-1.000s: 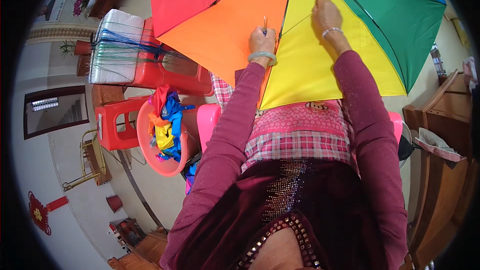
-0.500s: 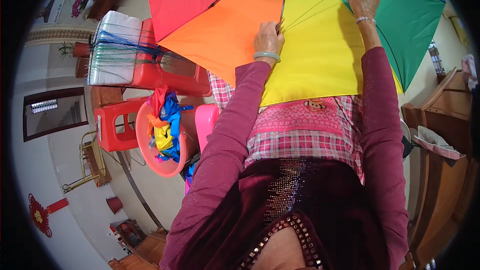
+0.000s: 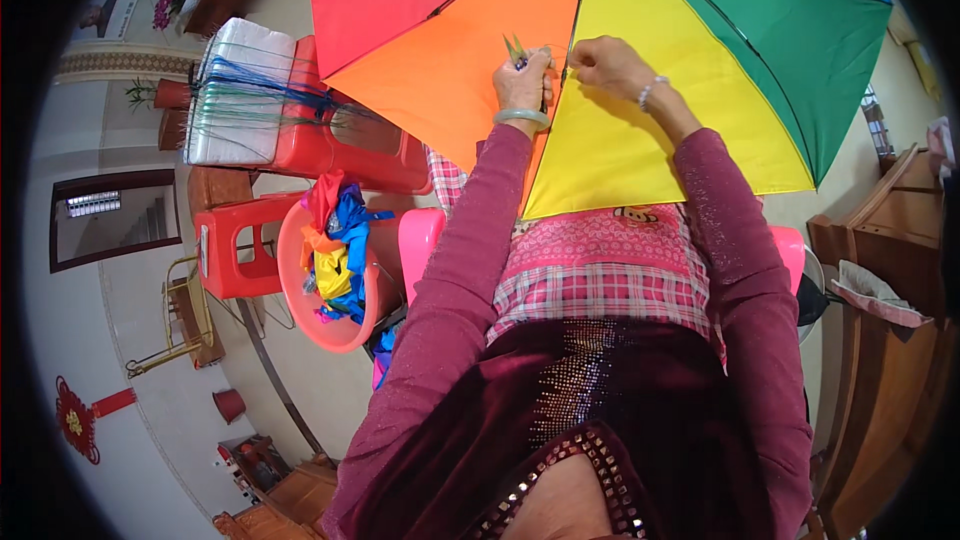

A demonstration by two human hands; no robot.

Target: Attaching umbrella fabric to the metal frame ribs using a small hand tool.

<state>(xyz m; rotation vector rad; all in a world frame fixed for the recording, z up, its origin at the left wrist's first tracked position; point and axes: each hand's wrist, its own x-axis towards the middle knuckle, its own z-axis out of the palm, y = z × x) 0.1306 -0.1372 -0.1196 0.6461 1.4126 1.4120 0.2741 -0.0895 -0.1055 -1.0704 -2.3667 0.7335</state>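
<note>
An open rainbow umbrella (image 3: 640, 140) lies across my lap with its red, orange, yellow, green and blue panels spread out. My left hand (image 3: 524, 83), with a pale bangle on the wrist, rests on the dark rib between the orange and yellow panels. It grips a small tool with green pointed tips (image 3: 514, 46). My right hand (image 3: 608, 64), wearing a bead bracelet, sits just to the right of it and pinches the yellow fabric at the same rib. The two hands almost touch.
To my left a coral basin (image 3: 345, 325) holds several coloured fabric pieces. Behind it are red plastic stools (image 3: 240, 245) and a white stack wound with blue threads (image 3: 235, 90). Wooden furniture (image 3: 880, 270) stands at the right.
My right hand has come back from far out on the yellow and green panels to the rib beside my left hand. My left hand stayed on the rib, and the green tips now show above it.
</note>
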